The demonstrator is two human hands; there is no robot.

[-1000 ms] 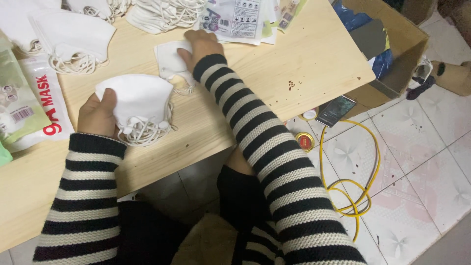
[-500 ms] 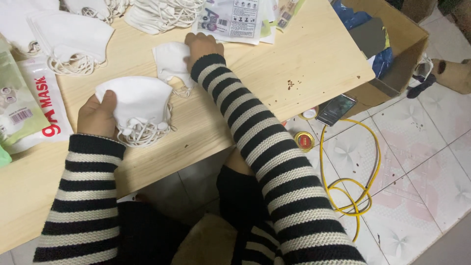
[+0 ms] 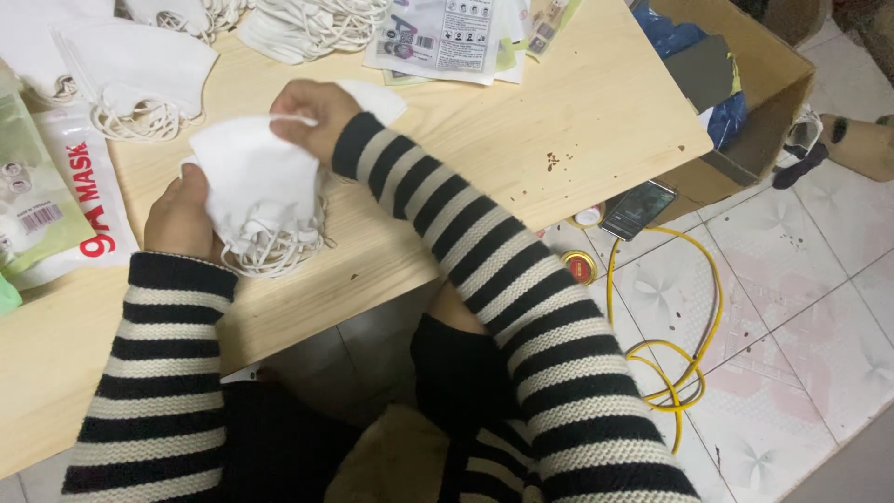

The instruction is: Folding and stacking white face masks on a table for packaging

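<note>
My left hand [image 3: 179,216] grips a stack of white folded face masks [image 3: 256,186] with loose ear loops hanging below it, just above the wooden table [image 3: 484,140]. My right hand [image 3: 307,114] is over the top of that stack, its fingers pinched on a single white mask it lays onto the pile. Both arms wear black-and-white striped sleeves.
More white masks [image 3: 140,70] and ear-loop bundles [image 3: 312,23] lie at the table's back. Printed mask packets [image 3: 56,205] lie at the left, flat packaging [image 3: 447,37] at the back. On the tiled floor: a cardboard box [image 3: 745,84], a phone [image 3: 638,210], a yellow cable [image 3: 680,345], a small round tin [image 3: 579,267].
My right hand picked a single mask off the table and brought it left onto the stack in my left hand.
</note>
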